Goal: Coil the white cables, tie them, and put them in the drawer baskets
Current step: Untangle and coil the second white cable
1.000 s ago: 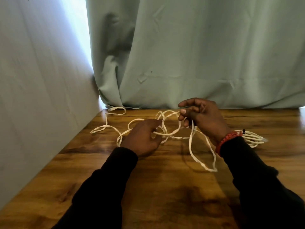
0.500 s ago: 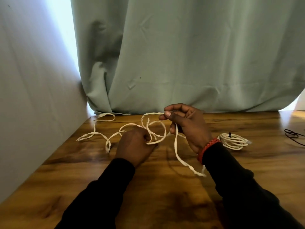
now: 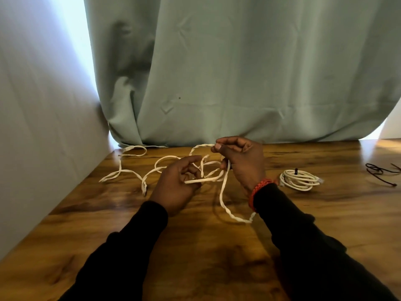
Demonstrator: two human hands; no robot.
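A long flat white cable (image 3: 130, 173) lies in loose tangled loops across the wooden table (image 3: 206, 246), trailing left toward the wall. My right hand (image 3: 240, 161) holds loops of it raised above the table, pinching a strand between thumb and forefinger, and one long loop hangs down to the tabletop by my wrist. My left hand (image 3: 175, 185) is just left of it, fingers curled round a strand that runs across to the right hand. A second white cable (image 3: 299, 180), coiled and tied with a black tie, lies to the right of my right wrist.
Thin black ties (image 3: 382, 172) lie near the table's right edge. A green curtain (image 3: 238, 72) hangs along the back of the table. A pale wall (image 3: 43, 127) closes off the left side. No drawer or basket is in view.
My left hand has opened partly and now grips a strand lower down. My right hand lifted its loops a little. The view shifted, bringing the black ties into sight.
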